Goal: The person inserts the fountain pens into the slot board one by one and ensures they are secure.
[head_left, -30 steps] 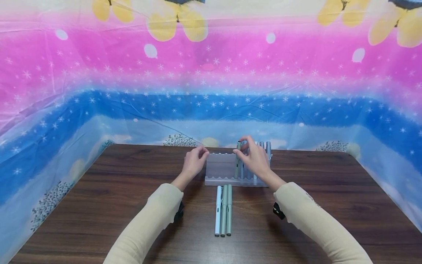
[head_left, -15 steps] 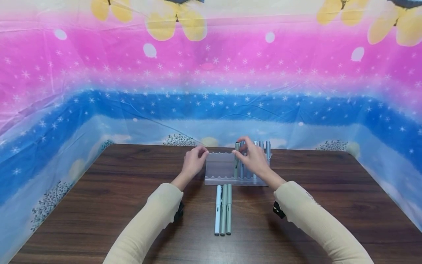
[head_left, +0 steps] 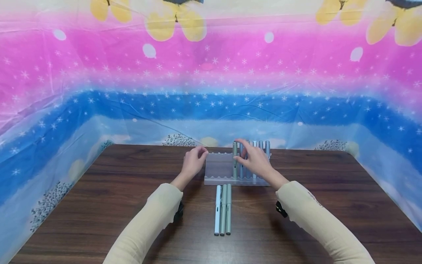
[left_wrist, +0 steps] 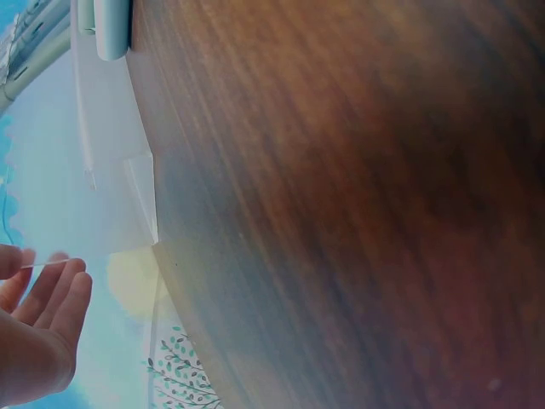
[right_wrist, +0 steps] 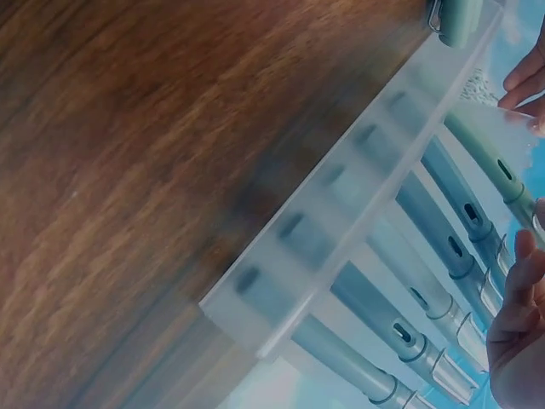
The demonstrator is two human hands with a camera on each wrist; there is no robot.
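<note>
Frosted see-through plastic, that's the rack (head_left: 219, 167), sitting toward the far side of a dark wood-look table (head_left: 99, 205), left slots bare. The green pen (head_left: 234, 171) stands in it, leftmost of six, with the bluish pens (head_left: 267, 147) off to its right. Nearer the person, three lie loose: a pale pen (head_left: 217, 216) on the left, then a grey-green pen (head_left: 223, 214) and a second grey-green pen (head_left: 229, 214).

My worry: the right hand (head_left: 258, 160) is so close that a careless pull back could snag the green pen's cap and tip it out of its notch, or bump its neighbours. The rack looks light too, so I'd guess a tug from the left hand (head_left: 192, 161) could skid it.

Hands-wise, the left one pinches the rack's left edge between thumb and fingers. The right looks released: thumb and index well parted, index tip by the pen's top, thumb tip lower down. Can't tell if either actually touches.
</note>
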